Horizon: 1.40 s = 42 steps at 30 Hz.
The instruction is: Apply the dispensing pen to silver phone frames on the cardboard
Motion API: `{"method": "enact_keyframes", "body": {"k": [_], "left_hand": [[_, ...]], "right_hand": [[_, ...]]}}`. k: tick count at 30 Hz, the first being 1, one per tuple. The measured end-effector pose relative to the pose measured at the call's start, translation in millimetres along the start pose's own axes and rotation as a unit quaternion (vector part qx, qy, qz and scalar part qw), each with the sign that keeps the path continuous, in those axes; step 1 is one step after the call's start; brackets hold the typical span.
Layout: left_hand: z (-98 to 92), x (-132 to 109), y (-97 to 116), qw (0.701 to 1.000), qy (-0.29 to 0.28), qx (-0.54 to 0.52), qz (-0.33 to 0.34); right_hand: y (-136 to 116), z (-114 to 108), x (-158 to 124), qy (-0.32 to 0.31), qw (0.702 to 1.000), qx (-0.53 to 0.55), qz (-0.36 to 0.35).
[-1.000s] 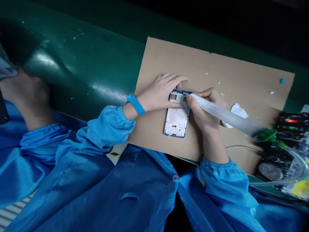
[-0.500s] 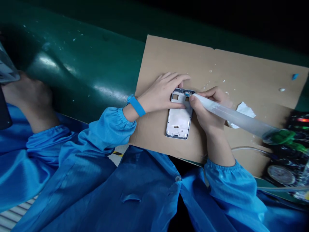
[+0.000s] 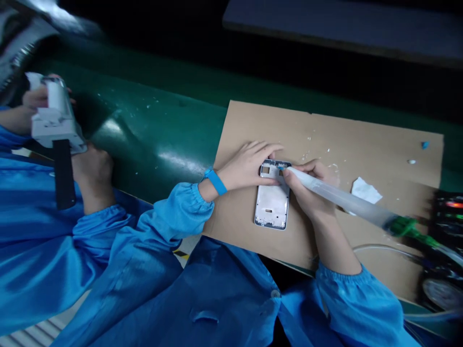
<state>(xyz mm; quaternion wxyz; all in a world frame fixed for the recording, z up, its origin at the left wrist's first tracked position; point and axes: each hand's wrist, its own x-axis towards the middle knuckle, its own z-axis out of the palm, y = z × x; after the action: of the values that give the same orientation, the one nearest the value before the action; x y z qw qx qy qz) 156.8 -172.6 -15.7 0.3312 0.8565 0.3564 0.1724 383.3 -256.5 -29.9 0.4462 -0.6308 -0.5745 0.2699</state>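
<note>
A silver phone frame (image 3: pixel 272 207) with small cut-outs lies flat on a brown cardboard sheet (image 3: pixel 238 130). My left hand (image 3: pixel 249 166) holds it by the upper part, fingers round the top edge and thumb across the face. In my right hand (image 3: pixel 311 188) is a translucent glue syringe (image 3: pixel 343 198), its blue tip at the frame's upper right corner. The syringe slants away to the right, with a green fitting (image 3: pixel 403 226) at its rear end. A blue band (image 3: pixel 216 182) circles my left wrist.
Right of my hand lie crumpled white paper (image 3: pixel 365 191), a blue cap (image 3: pixel 425 144) and a white bit (image 3: pixel 411 162). A dark device with a gauge (image 3: pixel 441 293) and tubing stands at far right. On the left, a co-worker's hands (image 3: pixel 92 168) hold a white device (image 3: pixel 56 115).
The view has shifted, so the cardboard and hands sit lower in the picture. More of the co-worker's white device shows. My hands keep their hold; the syringe tip stays near the upper right corner.
</note>
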Motion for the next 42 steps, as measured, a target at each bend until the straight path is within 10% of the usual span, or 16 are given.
{"method": "enact_keyframes", "body": {"k": [42], "left_hand": [[-2.0,0,6,1.0,-0.004,-0.003,-0.021]], "right_hand": [[-11,-1,4,-0.041,0.998,-0.014,0.055]]}}
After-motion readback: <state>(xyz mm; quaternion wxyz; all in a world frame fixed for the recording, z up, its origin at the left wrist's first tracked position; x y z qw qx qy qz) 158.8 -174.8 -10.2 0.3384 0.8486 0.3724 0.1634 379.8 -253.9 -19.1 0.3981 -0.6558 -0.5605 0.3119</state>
